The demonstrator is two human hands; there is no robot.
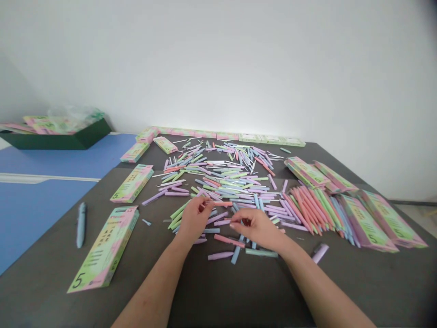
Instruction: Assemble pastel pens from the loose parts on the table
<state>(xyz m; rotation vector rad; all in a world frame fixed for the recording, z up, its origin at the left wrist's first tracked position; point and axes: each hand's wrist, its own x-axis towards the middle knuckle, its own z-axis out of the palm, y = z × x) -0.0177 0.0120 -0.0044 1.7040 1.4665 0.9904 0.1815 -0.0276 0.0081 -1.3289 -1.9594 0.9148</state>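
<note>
Two bare forearms reach in from the bottom of the head camera's view and work over a dark grey table (44,291). The left hand (193,220) sits at the near edge of a big loose heap of pastel pens (218,177), its thumb and first fingers pinching a pink pen (218,203) that lies crosswise toward the other hand. The right hand (254,228) is just beside it, palm down, fingers curled and close together, their fingertips (232,225) low among the pens; whether they hold anything, I can't tell.

A few loose pens lie just below the hands, and a pale purple pen (320,253) lies further right. Beyond that, a neat fan of pens (307,212) is laid side by side among pastel boxes (367,221). More boxes lie left of the heap, one (104,248) nearest, and a single blue pen (81,225) lies beside it. Further boxes line the far table edge (225,135). Back left, a dark green tray (56,140) with boxes and a plastic bag (71,116) sits on a blue table (34,218).
</note>
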